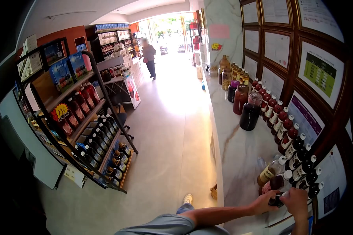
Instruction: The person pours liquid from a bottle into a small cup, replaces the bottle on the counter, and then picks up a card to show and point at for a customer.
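Observation:
My left hand (262, 203) is wrapped around a dark bottle (276, 200) above the marble counter, at the lower right of the head view. My right hand (295, 201) closes over the white-capped end of the same bottle, and its fingers hide much of that end. Just beyond my hands stand a bottle of dark red liquid (276, 182) and a clear bottle with amber contents (267, 174), both white-capped. Several dark bottles with white caps (302, 168) line the wall beside my right hand.
The marble counter (233, 156) also carries a row of red bottles (280, 121) and large jars, one with dark liquid (250, 115). Framed papers (319, 72) cover the right wall. A bottle rack (94, 129) stands left. A person (148, 56) is in the aisle.

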`<action>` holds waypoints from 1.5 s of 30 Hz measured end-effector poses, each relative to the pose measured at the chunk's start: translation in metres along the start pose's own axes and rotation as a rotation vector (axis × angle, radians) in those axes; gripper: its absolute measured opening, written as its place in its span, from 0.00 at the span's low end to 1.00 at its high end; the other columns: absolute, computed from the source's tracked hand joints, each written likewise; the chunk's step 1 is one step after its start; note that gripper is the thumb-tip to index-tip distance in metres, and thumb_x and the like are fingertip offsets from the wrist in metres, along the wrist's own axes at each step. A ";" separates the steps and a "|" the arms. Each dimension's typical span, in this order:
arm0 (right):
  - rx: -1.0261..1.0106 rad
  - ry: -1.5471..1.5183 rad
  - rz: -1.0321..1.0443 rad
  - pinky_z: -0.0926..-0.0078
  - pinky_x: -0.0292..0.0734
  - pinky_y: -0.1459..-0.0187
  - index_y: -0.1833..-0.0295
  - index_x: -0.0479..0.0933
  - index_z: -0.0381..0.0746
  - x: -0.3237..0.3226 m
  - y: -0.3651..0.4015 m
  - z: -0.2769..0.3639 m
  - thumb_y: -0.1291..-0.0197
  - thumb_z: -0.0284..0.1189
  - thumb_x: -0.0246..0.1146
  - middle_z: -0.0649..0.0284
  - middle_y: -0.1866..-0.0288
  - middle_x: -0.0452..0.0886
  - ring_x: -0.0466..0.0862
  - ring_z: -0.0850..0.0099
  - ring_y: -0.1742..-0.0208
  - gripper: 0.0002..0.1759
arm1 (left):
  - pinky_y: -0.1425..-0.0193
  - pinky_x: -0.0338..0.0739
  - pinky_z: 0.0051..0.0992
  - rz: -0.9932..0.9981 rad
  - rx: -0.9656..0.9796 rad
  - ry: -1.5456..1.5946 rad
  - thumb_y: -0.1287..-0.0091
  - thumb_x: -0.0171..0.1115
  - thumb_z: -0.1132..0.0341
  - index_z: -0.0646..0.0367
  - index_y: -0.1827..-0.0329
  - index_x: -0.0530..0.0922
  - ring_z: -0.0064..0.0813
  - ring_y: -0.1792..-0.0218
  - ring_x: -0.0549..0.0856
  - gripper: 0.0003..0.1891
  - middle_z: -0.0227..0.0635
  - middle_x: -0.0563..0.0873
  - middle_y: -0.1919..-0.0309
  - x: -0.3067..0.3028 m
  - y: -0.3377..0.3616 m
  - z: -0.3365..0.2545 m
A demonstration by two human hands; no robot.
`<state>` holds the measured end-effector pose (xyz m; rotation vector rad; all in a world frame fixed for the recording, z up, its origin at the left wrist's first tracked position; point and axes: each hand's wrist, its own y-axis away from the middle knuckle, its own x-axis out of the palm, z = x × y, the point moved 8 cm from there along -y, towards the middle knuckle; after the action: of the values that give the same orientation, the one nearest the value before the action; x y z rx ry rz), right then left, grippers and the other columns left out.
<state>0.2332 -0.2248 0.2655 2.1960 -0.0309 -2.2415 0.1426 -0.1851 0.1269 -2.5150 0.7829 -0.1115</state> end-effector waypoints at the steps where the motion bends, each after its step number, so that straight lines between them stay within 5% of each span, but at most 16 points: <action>1: 0.005 0.017 -0.015 0.52 0.73 0.58 0.60 0.78 0.37 0.001 0.000 0.001 0.53 0.42 0.72 0.53 0.69 0.80 0.82 0.51 0.63 0.21 | 0.35 0.70 0.35 0.009 -0.019 -0.001 0.47 0.77 0.68 0.59 0.57 0.61 0.44 0.37 0.76 0.28 0.49 0.74 0.35 0.000 0.000 -0.001; 6: -0.007 -0.043 -0.083 0.56 0.74 0.62 0.69 0.77 0.36 -0.020 0.005 0.018 0.58 0.43 0.74 0.52 0.71 0.80 0.81 0.52 0.66 0.22 | 0.35 0.70 0.35 0.024 -0.066 0.016 0.47 0.76 0.69 0.60 0.57 0.61 0.43 0.36 0.75 0.28 0.49 0.73 0.35 0.000 0.001 -0.002; 28: -0.072 -0.185 -0.136 0.54 0.72 0.62 0.64 0.76 0.36 -0.013 0.011 0.009 0.56 0.36 0.73 0.53 0.71 0.78 0.80 0.50 0.65 0.19 | 0.37 0.72 0.34 -0.016 -0.004 0.021 0.51 0.78 0.69 0.58 0.58 0.62 0.42 0.37 0.76 0.29 0.47 0.74 0.35 0.003 0.004 0.003; 33: -0.072 -0.118 -0.065 0.50 0.73 0.61 0.64 0.75 0.39 0.009 0.001 -0.015 0.50 0.42 0.69 0.52 0.67 0.80 0.82 0.50 0.62 0.18 | 0.39 0.71 0.35 -0.085 0.143 -0.129 0.50 0.77 0.65 0.59 0.45 0.64 0.45 0.45 0.77 0.34 0.49 0.76 0.42 0.025 0.011 0.043; 35: 0.012 -0.091 -0.029 0.51 0.74 0.62 0.64 0.76 0.40 0.011 0.007 -0.008 0.45 0.43 0.64 0.49 0.65 0.80 0.81 0.49 0.61 0.17 | 0.40 0.73 0.36 -0.014 0.031 -0.039 0.47 0.76 0.63 0.72 0.30 0.44 0.41 0.52 0.81 0.53 0.48 0.80 0.52 0.010 0.015 0.011; 37: 0.088 -0.220 0.014 0.52 0.74 0.60 0.63 0.75 0.39 0.005 0.025 0.001 0.40 0.44 0.60 0.50 0.63 0.80 0.82 0.51 0.58 0.17 | 0.46 0.75 0.36 0.051 -0.066 -0.163 0.46 0.76 0.64 0.69 0.35 0.54 0.41 0.54 0.81 0.43 0.49 0.81 0.51 -0.018 -0.002 -0.015; 39: -0.164 -0.169 -0.147 0.52 0.75 0.64 0.64 0.75 0.38 -0.035 0.026 0.020 0.38 0.42 0.59 0.52 0.71 0.81 0.82 0.50 0.65 0.17 | 0.51 0.78 0.37 0.089 -0.118 -0.272 0.45 0.76 0.65 0.67 0.41 0.65 0.40 0.55 0.82 0.34 0.49 0.81 0.51 -0.023 -0.002 -0.045; 40: -0.322 -0.158 -0.334 0.52 0.74 0.65 0.65 0.74 0.38 -0.055 0.027 0.034 0.39 0.41 0.60 0.52 0.73 0.80 0.82 0.50 0.66 0.16 | 0.49 0.77 0.36 -0.026 0.035 -0.280 0.48 0.79 0.62 0.62 0.52 0.70 0.41 0.53 0.82 0.28 0.48 0.81 0.48 -0.041 -0.014 -0.071; 45: -0.238 -0.097 -0.104 0.57 0.76 0.61 0.58 0.76 0.43 -0.045 0.122 0.051 0.42 0.37 0.64 0.56 0.64 0.79 0.82 0.54 0.59 0.11 | 0.42 0.75 0.34 -0.024 -0.016 -0.424 0.51 0.81 0.63 0.60 0.58 0.68 0.38 0.46 0.82 0.27 0.45 0.82 0.44 0.004 0.071 -0.136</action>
<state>0.1820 -0.3451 0.3139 2.0094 0.3395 -2.2655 0.0800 -0.2974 0.2110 -2.4377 0.5798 0.4080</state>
